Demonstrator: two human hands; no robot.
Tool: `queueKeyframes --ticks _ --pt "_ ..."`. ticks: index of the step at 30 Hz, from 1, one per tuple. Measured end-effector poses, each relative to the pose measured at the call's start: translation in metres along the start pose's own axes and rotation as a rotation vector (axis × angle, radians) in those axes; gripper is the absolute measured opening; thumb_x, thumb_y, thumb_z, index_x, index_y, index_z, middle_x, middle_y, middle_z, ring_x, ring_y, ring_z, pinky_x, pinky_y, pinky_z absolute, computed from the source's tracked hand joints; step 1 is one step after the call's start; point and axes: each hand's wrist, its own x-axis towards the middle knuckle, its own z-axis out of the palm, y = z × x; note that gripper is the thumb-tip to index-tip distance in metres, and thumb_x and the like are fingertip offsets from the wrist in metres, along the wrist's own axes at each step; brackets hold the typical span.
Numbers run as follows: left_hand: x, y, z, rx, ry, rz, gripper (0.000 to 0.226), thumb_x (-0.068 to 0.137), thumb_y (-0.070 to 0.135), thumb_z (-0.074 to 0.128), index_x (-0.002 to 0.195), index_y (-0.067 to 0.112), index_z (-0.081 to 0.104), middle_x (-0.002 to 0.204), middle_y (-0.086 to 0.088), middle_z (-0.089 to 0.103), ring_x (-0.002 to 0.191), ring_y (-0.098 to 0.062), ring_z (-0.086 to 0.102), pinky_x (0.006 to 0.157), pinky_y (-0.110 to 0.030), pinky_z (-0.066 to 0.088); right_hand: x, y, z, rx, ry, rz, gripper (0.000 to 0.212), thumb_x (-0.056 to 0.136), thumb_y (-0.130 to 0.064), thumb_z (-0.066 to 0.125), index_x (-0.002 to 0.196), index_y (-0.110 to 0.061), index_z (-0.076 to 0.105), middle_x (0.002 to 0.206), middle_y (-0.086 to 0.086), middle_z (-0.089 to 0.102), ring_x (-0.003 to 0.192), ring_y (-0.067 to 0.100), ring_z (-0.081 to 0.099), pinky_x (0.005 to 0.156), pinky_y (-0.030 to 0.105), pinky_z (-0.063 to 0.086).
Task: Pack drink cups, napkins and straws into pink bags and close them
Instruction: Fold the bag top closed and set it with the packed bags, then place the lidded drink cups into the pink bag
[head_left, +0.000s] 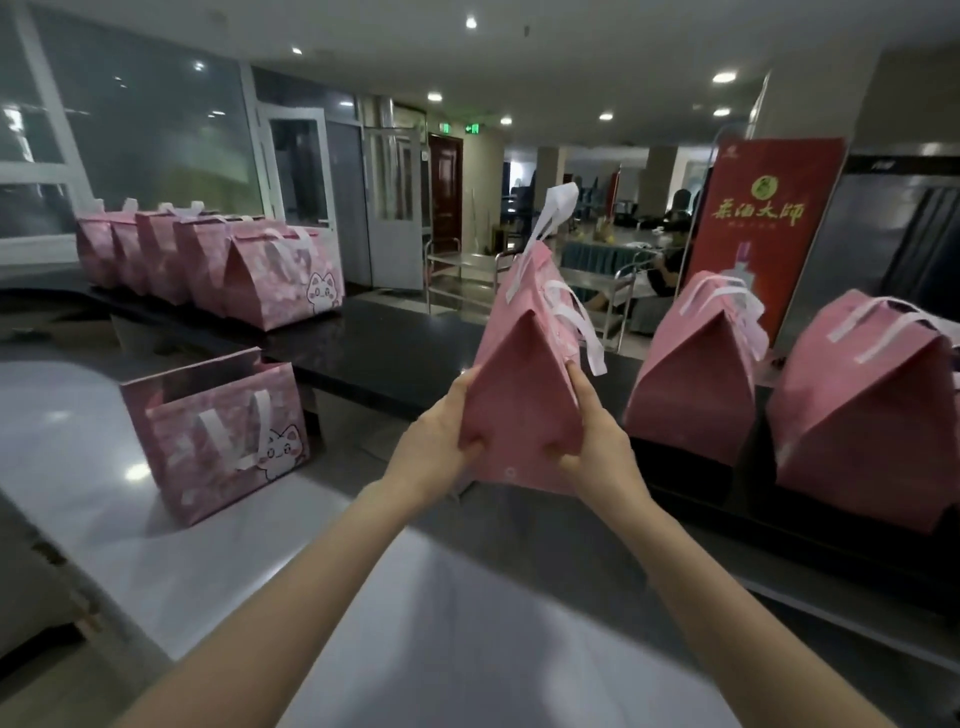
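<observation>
A closed pink bag (522, 384) with white handles is held up between both hands above the counter, its narrow folded end facing me. My left hand (441, 439) grips its left side, thumb pressed into the lower panel. My right hand (592, 436) grips its right side, index finger stretched up along the fold. Its contents are hidden. Two closed pink bags (696, 374) (862, 415) stand on the dark ledge to the right. An open pink bag (218, 431) with a cat print stands on the grey counter at left. No cups, napkins or straws are visible.
A row of several closed pink bags (208, 265) lines the dark ledge (389, 353) at far left. A red banner (763, 223) stands behind the right-hand bags. The grey counter (78, 441) runs in front of me. Metal carts (457, 275) stand in the hall beyond.
</observation>
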Motion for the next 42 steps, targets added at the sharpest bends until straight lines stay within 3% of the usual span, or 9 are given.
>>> queueKeyframes --ticks 4,10,14,20,30,34,37,39,42 --pt "0.047 -0.013 0.018 -0.003 -0.076 0.036 0.089 0.076 0.016 0.062 0.14 0.052 0.013 0.102 0.01 0.059 0.086 -0.017 0.058 0.069 -0.034 0.047 0.035 0.018 0.004 -0.067 0.002 0.079 0.109 0.074 -0.01 0.068 0.141 -0.059 -0.003 0.112 0.009 0.057 0.098 0.029 0.06 0.082 0.048 0.053" --pt "0.106 -0.043 0.049 -0.001 -0.201 0.101 0.089 0.078 0.015 0.064 0.144 0.045 0.013 0.109 0.003 0.063 0.095 -0.021 0.062 0.077 -0.042 0.053 0.07 0.043 0.019 -0.145 0.056 0.233 0.105 0.073 -0.011 0.064 0.145 -0.054 0.001 0.11 0.008 0.056 0.097 0.03 0.06 0.082 0.046 0.053" --pt "0.139 -0.064 0.067 -0.055 -0.211 0.201 0.089 0.079 0.016 0.064 0.144 0.045 0.011 0.107 0.007 0.062 0.091 -0.019 0.062 0.069 -0.036 0.049 0.093 0.053 0.032 -0.217 0.126 0.294 0.104 0.075 -0.01 0.065 0.143 -0.056 0.002 0.113 0.007 0.056 0.099 0.03 0.06 0.084 0.046 0.052" --pt "0.184 -0.094 0.091 -0.004 -0.231 0.283 0.089 0.083 0.016 0.064 0.148 0.038 0.008 0.118 0.0 0.058 0.099 -0.022 0.061 0.075 -0.045 0.052 0.122 0.062 0.047 -0.292 0.239 0.391 0.099 0.076 -0.007 0.065 0.145 -0.051 0.008 0.128 0.007 0.052 0.11 0.031 0.057 0.091 0.044 0.05" --pt "0.212 -0.094 0.114 0.075 -0.267 0.246 0.085 0.089 0.017 0.06 0.147 0.04 0.002 0.12 -0.002 0.057 0.096 -0.029 0.063 0.075 -0.046 0.051 0.151 0.07 0.049 -0.356 0.237 0.516 0.097 0.081 -0.005 0.062 0.147 -0.048 0.005 0.13 0.011 0.047 0.113 0.035 0.054 0.096 0.05 0.046" --pt "0.209 -0.092 0.102 0.17 -0.291 0.242 0.083 0.09 0.02 0.059 0.149 0.036 0.004 0.112 -0.003 0.058 0.095 -0.027 0.062 0.076 -0.046 0.052 0.14 0.065 0.042 -0.391 0.222 0.46 0.093 0.082 -0.011 0.066 0.147 -0.045 0.01 0.127 0.005 0.051 0.111 0.029 0.056 0.091 0.046 0.049" --pt "0.204 -0.101 0.085 0.254 -0.253 0.27 0.073 0.091 0.028 0.059 0.148 0.035 0.015 0.116 0.0 0.058 0.101 -0.022 0.06 0.071 -0.04 0.052 0.119 0.058 0.037 -0.502 0.254 0.352 0.086 0.084 -0.02 0.068 0.149 -0.038 0.015 0.13 -0.001 0.048 0.114 0.023 0.052 0.085 0.043 0.051" --pt "0.195 -0.111 0.07 0.318 -0.209 0.291 0.066 0.09 0.034 0.059 0.145 0.033 0.023 0.118 0.003 0.058 0.105 -0.019 0.057 0.069 -0.037 0.052 0.105 0.052 0.033 -0.622 0.312 0.217 0.076 0.083 -0.019 0.07 0.147 -0.027 0.03 0.13 0.0 0.049 0.114 0.022 0.051 0.08 0.041 0.053" --pt "0.173 -0.137 0.046 0.4 -0.164 0.288 0.053 0.091 0.038 0.057 0.139 0.034 0.035 0.112 0.009 0.06 0.104 -0.014 0.057 0.067 -0.031 0.05 0.091 0.039 0.038 -0.698 0.352 -0.056 0.051 0.076 -0.009 0.075 0.125 -0.012 0.06 0.122 0.006 0.06 0.107 0.027 0.058 0.082 0.044 0.053"
